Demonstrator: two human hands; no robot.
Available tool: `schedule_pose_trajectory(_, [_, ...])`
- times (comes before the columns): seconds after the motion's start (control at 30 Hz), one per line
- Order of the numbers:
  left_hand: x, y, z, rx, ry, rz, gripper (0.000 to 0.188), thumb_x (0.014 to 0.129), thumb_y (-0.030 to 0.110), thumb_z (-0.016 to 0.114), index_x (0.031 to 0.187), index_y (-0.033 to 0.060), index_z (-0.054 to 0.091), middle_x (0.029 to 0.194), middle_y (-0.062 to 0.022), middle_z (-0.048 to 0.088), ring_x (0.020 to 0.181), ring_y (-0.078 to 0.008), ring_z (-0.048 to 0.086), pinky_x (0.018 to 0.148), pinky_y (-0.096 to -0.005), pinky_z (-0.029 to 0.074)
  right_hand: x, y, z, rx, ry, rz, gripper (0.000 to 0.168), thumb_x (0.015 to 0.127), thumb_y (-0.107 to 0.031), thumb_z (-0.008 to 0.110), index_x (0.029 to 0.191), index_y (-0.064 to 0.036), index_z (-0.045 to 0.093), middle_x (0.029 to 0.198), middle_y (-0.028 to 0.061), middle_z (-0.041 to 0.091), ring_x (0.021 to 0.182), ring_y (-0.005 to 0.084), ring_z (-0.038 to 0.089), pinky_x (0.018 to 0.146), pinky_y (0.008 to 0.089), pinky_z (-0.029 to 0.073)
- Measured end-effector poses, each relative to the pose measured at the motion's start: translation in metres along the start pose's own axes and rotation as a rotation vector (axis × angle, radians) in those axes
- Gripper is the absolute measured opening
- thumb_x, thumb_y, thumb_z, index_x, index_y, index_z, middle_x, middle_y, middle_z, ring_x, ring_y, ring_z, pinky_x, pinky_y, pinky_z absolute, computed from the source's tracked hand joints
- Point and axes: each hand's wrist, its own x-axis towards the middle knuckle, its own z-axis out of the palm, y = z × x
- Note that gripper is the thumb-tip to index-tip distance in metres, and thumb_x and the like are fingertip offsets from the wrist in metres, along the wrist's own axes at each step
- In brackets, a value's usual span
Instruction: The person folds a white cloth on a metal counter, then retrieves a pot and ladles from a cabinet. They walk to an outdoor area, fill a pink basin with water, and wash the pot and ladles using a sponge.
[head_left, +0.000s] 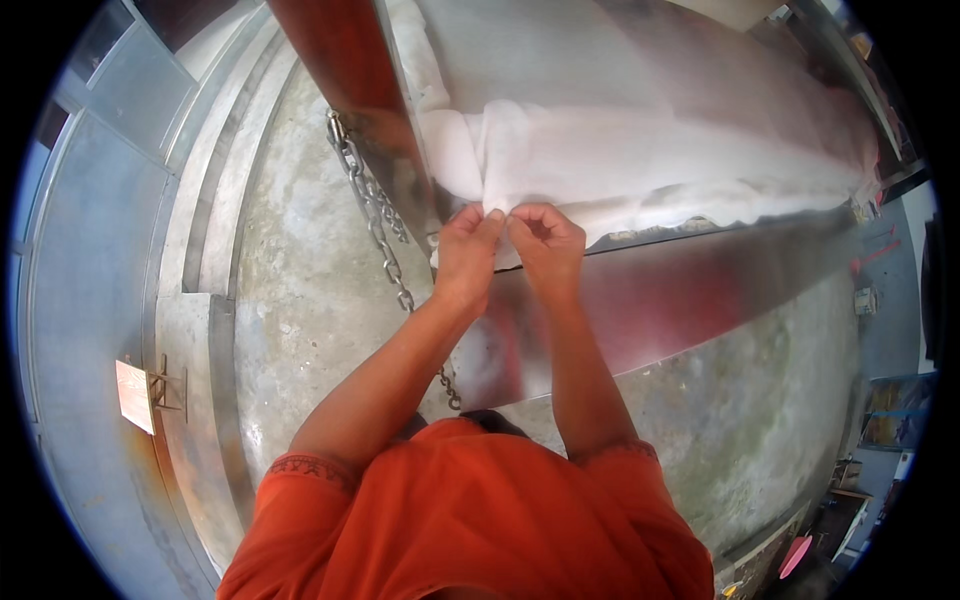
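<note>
Both of my hands meet at the near left corner of a white cloth sheet (600, 146). My left hand (466, 259) pinches a gathered fold of it between thumb and fingers. Right beside it, my right hand (555, 251) grips the same fold, its fingers curled in. The sheet spreads over a large, raised metal bed or frame, bunched along its left side and ragged along the near edge. Below that edge slopes a shiny metal panel (660, 292) with a reddish tint. What lies under the sheet is hidden.
A steel chain (375, 217) hangs left of my hands from a dark red metal panel (337, 60). Concrete steps (217, 172) and a small pale-topped table (135, 396) stand at the left. A white bucket (865, 301) and a pink basin (795, 556) are at the right.
</note>
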Motion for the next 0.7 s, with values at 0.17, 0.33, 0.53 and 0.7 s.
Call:
schedule_pose_trajectory(0.17, [-0.001,0.002,0.0,0.077,-0.009,0.054,0.013,0.086,0.011,0.051,0.087,0.0005,0.059,0.075,0.001,0.054,0.068,-0.0061,0.043,0.063,-0.0226,0.036,0.002,-0.007,0.002,-0.034,-0.003,0.022,0.003,0.076,0.0,0.058,0.077,0.0,0.061,0.069,-0.0025,0.057,0.061,0.0039,0.049,0.056,0.019,0.04])
schedule_pose_trajectory(0.33, [0.001,0.0,0.0,-0.014,0.008,-0.002,0.012,0.086,0.012,0.053,0.087,0.0019,0.059,0.075,0.0009,0.055,0.067,-0.0068,0.044,0.063,-0.0229,0.036,0.007,0.006,0.002,0.292,0.105,0.188,0.007,0.074,0.004,0.052,0.073,0.002,0.059,0.071,0.0047,0.059,0.066,0.0102,0.055,0.065,0.0224,0.046])
schedule_pose_trajectory(0.53, [0.002,0.0,-0.003,-0.076,0.002,-0.047,0.008,0.086,0.014,0.055,0.087,0.0056,0.057,0.078,0.0007,0.056,0.067,-0.0081,0.046,0.066,-0.0237,0.037,0.0,0.001,-0.004,0.348,0.128,0.217,0.004,0.077,-0.001,0.052,0.077,0.0,0.057,0.073,0.0055,0.057,0.069,0.0161,0.057,0.071,0.0287,0.048])
schedule_pose_trajectory(0.7, [0.002,-0.001,-0.003,-0.108,0.007,-0.043,0.007,0.085,0.014,0.056,0.087,0.0071,0.057,0.076,0.0017,0.055,0.065,-0.0077,0.045,0.064,-0.0234,0.037,-0.005,0.003,-0.005,0.325,0.098,0.188,0.007,0.081,-0.003,0.052,0.081,0.0,0.058,0.076,0.0053,0.06,0.074,0.0138,0.057,0.075,0.0262,0.046])
